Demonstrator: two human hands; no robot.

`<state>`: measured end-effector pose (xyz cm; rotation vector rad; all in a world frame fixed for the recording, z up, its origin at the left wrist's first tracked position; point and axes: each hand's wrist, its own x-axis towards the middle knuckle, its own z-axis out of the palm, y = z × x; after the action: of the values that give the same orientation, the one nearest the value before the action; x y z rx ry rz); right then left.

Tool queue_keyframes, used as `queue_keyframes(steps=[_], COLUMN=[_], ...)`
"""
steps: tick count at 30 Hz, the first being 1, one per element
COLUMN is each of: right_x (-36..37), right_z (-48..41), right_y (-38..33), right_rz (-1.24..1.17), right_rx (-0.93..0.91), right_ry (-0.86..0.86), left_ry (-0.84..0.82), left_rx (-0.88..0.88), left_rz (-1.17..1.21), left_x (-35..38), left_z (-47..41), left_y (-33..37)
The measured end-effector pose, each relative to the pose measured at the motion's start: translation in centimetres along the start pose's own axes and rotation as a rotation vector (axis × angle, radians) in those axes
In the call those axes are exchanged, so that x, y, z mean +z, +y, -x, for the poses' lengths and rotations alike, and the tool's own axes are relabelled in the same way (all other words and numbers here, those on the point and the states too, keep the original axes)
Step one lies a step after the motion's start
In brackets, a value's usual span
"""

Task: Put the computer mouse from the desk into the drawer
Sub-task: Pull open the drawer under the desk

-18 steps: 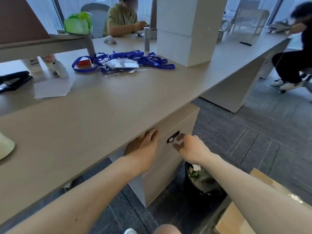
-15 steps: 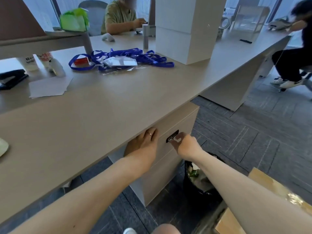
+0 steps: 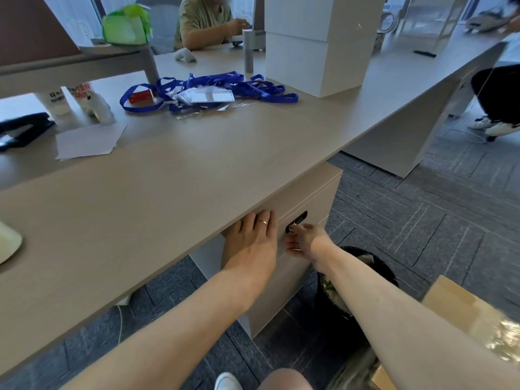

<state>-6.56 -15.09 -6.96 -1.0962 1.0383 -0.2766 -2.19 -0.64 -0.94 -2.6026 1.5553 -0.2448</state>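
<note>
The beige drawer unit (image 3: 306, 198) stands under the desk (image 3: 168, 192), its top drawer closed. My left hand (image 3: 253, 243) lies against the drawer front, fingertips hooked over its top edge and hidden under the desktop. My right hand (image 3: 305, 240) pinches at the small black lock (image 3: 296, 221) on the drawer front. A cream rounded object (image 3: 8, 244), cut off at the left edge of the desk, may be the mouse; I cannot tell. A small white lump (image 3: 184, 55) lies far back on the desk.
Blue lanyards with badge holders (image 3: 213, 90), loose paper (image 3: 90, 140), a black stapler (image 3: 22, 129) and a white box (image 3: 320, 43) sit on the desk. A black waste bin (image 3: 363, 260) and a cardboard box (image 3: 450, 305) stand right of the drawers. Two people sit nearby.
My right hand has moved up and left from beside the lock until its fingertips are on it. My left hand has stayed on the drawer front; the drawer remains closed.
</note>
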Motion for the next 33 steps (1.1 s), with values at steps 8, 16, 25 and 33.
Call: queue_keyframes(steps=[8, 16, 25, 33], right_x=[-1.2, -7.5, -11.6, -14.9], right_z=[1.4, 6.2, 10.6, 13.0], right_y=[1.2, 3.7, 5.3, 6.8], right_rz=[0.022, 0.094, 0.053, 0.022], right_rx=[-0.094, -0.106, -0.078, -0.077], right_ry=[0.076, 0.066, 0.11, 0.136], left_ry=[0.027, -0.023, -0.051, -0.049], left_rx=[-0.019, -0.035, -0.05, -0.053], left_rz=[0.098, 0.066, -0.034, -0.056], left_x=[0.1, -0.3, -0.3, 0.3], left_z=[0.6, 0.5, 1.9, 2.3], left_y=[-0.5, -0.3, 1.0, 1.4])
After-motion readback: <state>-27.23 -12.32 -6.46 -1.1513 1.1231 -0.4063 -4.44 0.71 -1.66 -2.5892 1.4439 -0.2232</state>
